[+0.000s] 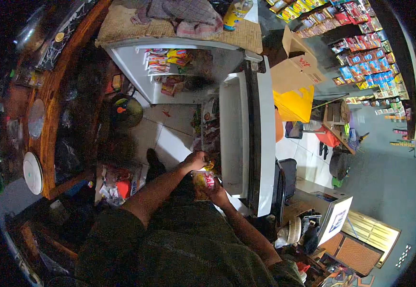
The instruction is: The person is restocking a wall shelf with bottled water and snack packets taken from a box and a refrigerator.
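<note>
My right hand (218, 194) grips a printed snack packet (204, 179) in front of my body. Just above the packet's top edge, my left hand (195, 160) has its fingers closed on a small yellow piece (209, 166), perhaps a torn corner or small sachet; the picture does not settle which. Before me stands an opened white refrigerator (130, 57), with several red and yellow packets (168, 59) on its inner shelf. Its door (265, 143) is swung out to the right of my hands. Dark items fill part of the door side near my left hand.
A woven mat (114, 27) with a cloth (190, 16) and yellow bottle (236, 14) lies on top of the refrigerator. Right of the door are a cardboard box (294, 73), a black chair (287, 179) and hanging sachets (367, 59). A wooden-edged counter (50, 143) runs at left.
</note>
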Motion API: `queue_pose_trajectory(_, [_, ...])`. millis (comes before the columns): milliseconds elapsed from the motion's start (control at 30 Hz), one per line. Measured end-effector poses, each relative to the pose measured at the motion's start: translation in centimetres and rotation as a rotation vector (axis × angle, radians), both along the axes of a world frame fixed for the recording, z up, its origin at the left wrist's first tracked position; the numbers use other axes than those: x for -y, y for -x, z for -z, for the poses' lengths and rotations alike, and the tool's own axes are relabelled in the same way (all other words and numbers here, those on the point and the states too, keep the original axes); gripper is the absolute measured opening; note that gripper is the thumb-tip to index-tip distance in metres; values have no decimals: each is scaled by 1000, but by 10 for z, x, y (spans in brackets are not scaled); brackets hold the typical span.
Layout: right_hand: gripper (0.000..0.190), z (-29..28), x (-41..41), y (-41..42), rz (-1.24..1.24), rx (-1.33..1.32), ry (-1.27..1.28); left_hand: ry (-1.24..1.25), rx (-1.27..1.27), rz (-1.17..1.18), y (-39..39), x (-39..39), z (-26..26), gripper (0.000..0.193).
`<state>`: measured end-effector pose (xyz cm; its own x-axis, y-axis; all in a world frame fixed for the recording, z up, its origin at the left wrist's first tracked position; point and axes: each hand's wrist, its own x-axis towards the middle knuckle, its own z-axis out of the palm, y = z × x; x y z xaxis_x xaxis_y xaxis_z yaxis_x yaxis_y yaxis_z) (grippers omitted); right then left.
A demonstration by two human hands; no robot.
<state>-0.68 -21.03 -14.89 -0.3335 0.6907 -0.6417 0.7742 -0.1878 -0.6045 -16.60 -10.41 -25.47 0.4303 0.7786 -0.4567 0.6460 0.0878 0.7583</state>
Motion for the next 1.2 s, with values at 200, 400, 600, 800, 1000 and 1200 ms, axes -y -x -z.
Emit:
queue_pose_trajectory(200, [71,11,10,11,524,-266,31,103,326,-173,17,-3,14,26])
queue_pose_trajectory(400, [71,4,-1,16,491,-81,117,11,561,-401,42,-6,18,12])
queue_pose_trajectory(600, [52,33,10,19,675,-445,244,255,861,-798,56,-6,10,8])
queue_pose_trajectory(800, [48,-46,-23,64,680,-805,193,383,876,-1016,107,-20,-27,34])
queue_pose_trajectory(1000, [48,-124,-60,79,768,-785,115,370,1049,-1047,147,-51,-57,34])
queue_pose_trajectory(1200, [43,-168,-98,83,860,-1082,55,329,1136,-893,182,-67,-144,35])
